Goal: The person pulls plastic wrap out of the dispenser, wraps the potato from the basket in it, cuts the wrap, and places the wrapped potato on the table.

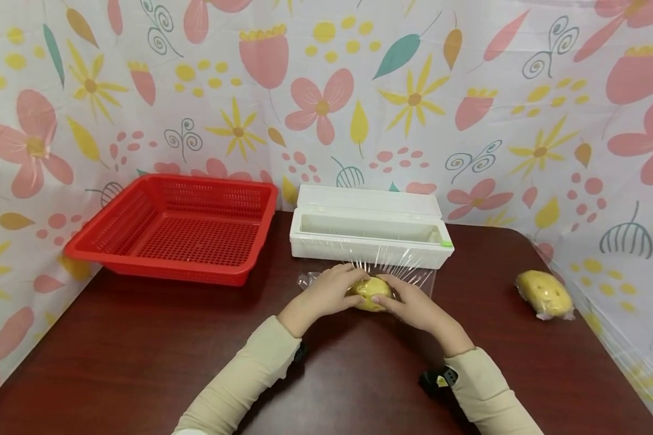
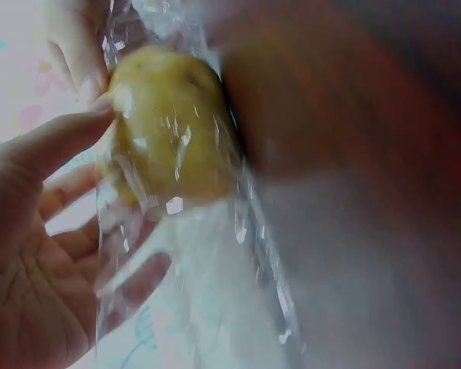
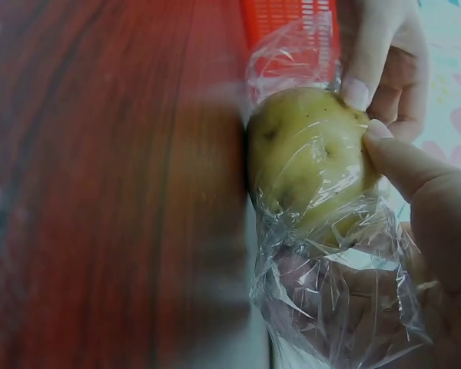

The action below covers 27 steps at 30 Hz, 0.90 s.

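Observation:
A yellow potato (image 1: pixel 371 292) lies on the table just in front of a white cling film box (image 1: pixel 370 246), with clear film (image 2: pixel 169 146) over it. My left hand (image 1: pixel 332 291) holds the potato from the left, and my right hand (image 1: pixel 413 305) grips it from the right. Both thumbs press the near side, their tips almost meeting in the right wrist view. Crumpled cling film (image 3: pixel 330 300) bunches at the potato's end under my right hand. From the box, a stretched sheet of film (image 1: pixel 402 261) runs down to the potato.
A red plastic basket (image 1: pixel 239 272) stands at the back left. Near the table's right edge lies another film-wrapped potato (image 1: pixel 545 294). The box's white lid (image 1: pixel 367 200) is raised against a flowered curtain (image 1: pixel 326 72). Dark reddish table (image 1: pixel 354 380) extends toward me.

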Each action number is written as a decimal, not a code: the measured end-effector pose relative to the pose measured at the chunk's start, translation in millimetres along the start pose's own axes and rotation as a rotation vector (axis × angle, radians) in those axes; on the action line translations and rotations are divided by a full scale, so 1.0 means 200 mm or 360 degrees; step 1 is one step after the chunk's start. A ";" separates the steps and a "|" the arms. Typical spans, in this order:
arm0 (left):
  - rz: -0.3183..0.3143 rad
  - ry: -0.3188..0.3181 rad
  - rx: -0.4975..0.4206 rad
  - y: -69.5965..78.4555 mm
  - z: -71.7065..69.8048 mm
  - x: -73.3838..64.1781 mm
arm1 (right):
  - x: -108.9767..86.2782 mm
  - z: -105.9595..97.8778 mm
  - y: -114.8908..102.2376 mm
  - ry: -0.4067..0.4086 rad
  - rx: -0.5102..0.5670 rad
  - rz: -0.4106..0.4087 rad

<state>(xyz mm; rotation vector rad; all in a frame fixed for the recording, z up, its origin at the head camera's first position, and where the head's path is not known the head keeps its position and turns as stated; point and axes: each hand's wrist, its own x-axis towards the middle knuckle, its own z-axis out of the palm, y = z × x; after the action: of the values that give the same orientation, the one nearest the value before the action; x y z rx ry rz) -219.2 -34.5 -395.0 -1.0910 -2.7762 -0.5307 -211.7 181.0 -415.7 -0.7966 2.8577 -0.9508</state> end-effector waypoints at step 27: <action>-0.0167 -0.0023 0.0000 -0.02 0.07 0.06 | 0.08 0.02 0.01 0.0024 0.0254 0.0325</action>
<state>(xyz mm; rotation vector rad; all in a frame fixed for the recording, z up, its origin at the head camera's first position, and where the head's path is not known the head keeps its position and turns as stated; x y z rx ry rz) -231.2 -24.3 -406.3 -0.9571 -2.8579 -0.5362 -225.1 173.1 -418.4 -0.4757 2.7626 -1.1405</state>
